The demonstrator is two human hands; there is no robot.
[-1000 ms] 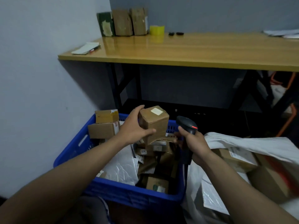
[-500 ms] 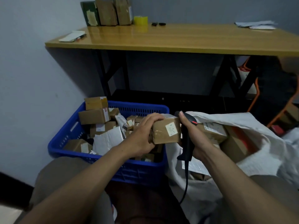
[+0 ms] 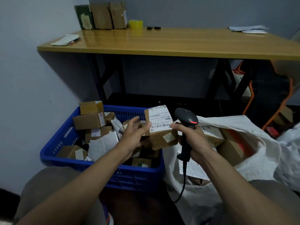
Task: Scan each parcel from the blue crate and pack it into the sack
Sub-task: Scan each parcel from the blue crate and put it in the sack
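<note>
A small brown parcel (image 3: 162, 138) with a white barcode label facing up hangs over the right end of the blue crate (image 3: 100, 164). My left hand (image 3: 134, 135) holds its left edge, thumb on the label and index finger stretched out. My right hand (image 3: 194, 142) grips a black handheld scanner (image 3: 186, 118) with a red light, just right of the parcel; its thumb touches the parcel's right edge. Several cardboard boxes and white mailers fill the crate. The white sack (image 3: 259, 143) lies open at the right with boxes inside.
A wooden table (image 3: 178, 44) on black legs stands behind the crate, carrying boxes (image 3: 103, 15), a yellow tape roll (image 3: 135, 24) and papers. A wall runs along the left. An orange-framed object (image 3: 289, 95) sits at the far right. The scanner cable hangs between my knees.
The parcel has been turned so its large barcode label faces up, and it sits a little higher. My left hand shifted from gripping over the top to holding its left edge.
</note>
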